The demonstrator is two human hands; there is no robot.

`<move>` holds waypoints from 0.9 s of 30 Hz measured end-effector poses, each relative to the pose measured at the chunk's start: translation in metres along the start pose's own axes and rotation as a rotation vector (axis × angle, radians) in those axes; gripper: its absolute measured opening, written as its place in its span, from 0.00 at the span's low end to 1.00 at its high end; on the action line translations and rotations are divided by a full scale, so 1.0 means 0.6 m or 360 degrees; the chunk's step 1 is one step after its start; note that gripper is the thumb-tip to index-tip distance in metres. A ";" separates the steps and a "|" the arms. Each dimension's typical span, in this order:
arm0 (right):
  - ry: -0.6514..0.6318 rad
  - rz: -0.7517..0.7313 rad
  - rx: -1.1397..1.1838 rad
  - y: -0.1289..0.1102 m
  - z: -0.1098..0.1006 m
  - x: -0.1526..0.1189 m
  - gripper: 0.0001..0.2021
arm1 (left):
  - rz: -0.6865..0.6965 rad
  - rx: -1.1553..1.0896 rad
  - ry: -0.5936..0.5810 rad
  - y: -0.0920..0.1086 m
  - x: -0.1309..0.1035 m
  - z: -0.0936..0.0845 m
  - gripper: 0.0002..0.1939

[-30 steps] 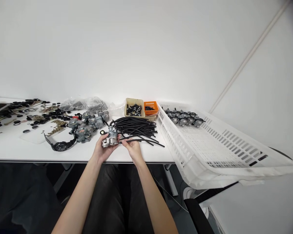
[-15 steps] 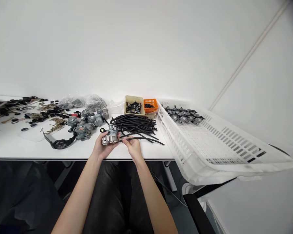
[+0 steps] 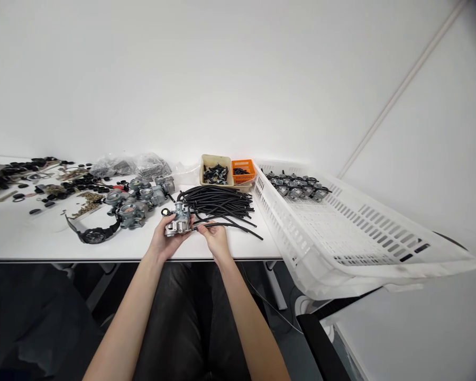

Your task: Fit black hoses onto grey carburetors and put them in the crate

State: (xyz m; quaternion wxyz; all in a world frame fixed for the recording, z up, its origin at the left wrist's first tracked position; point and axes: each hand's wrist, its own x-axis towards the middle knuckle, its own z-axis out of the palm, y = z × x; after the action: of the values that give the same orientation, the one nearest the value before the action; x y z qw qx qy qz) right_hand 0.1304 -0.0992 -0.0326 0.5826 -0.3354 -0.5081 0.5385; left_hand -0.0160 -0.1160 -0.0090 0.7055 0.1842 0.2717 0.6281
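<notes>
My left hand (image 3: pixel 164 243) is wrapped round a grey metal carburetor (image 3: pixel 178 220) just above the table's front edge. Close on its right, my right hand (image 3: pixel 215 239) pinches a black rubber hose (image 3: pixel 238 226) near one end. That end meets the lower right side of the carburetor; whether it is pushed on, I cannot tell. The hose's free end trails to the right over the table. Behind my hands lies a pile of black hoses (image 3: pixel 218 200). To the left stand several more carburetors (image 3: pixel 133 214) in a cluster.
A black wristwatch (image 3: pixel 94 235) lies left of the carburetors. A cream bin (image 3: pixel 202 174) and an orange basket (image 3: pixel 244 163) with black parts stand behind the hoses. On the right, a large white crate (image 3: pixel 293 254) holds several carburetors. Small parts (image 3: pixel 89 203) and plastic bags (image 3: pixel 150 165) lie at left.
The view has shifted very slightly. Both hands keep their hold on the carburetor and the hose, and the hose's free end has dipped a little.
</notes>
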 end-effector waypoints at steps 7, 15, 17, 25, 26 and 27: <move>0.0065 -0.0003 -0.0184 -0.002 0.000 -0.004 0.10 | 0.0069 0.0050 0.0055 -0.003 0.000 0.002 0.14; 0.0034 -0.0092 -0.0444 0.008 -0.008 -0.002 0.07 | 0.0121 0.0138 0.0048 -0.004 -0.004 0.002 0.13; 0.0026 -0.0118 -0.0519 0.008 -0.009 -0.002 0.07 | 0.0136 0.0150 0.0052 -0.004 -0.006 0.004 0.13; 0.0058 -0.0128 -0.0618 0.003 -0.007 -0.003 0.08 | 0.0170 0.0134 0.0068 -0.006 -0.004 0.007 0.12; 0.0056 -0.0130 -0.0614 0.003 -0.006 -0.003 0.08 | 0.0174 0.0133 0.0056 -0.006 -0.003 0.006 0.12; 0.0056 -0.0134 -0.0612 0.004 -0.006 -0.003 0.08 | 0.0175 0.0132 0.0047 -0.006 -0.003 0.005 0.13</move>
State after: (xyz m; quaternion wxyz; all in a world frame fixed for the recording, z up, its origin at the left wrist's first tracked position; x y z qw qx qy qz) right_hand 0.1336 -0.0998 -0.0360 0.5385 -0.4283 -0.6049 0.4008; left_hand -0.0116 -0.1178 -0.0086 0.6577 0.2186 0.2973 0.6567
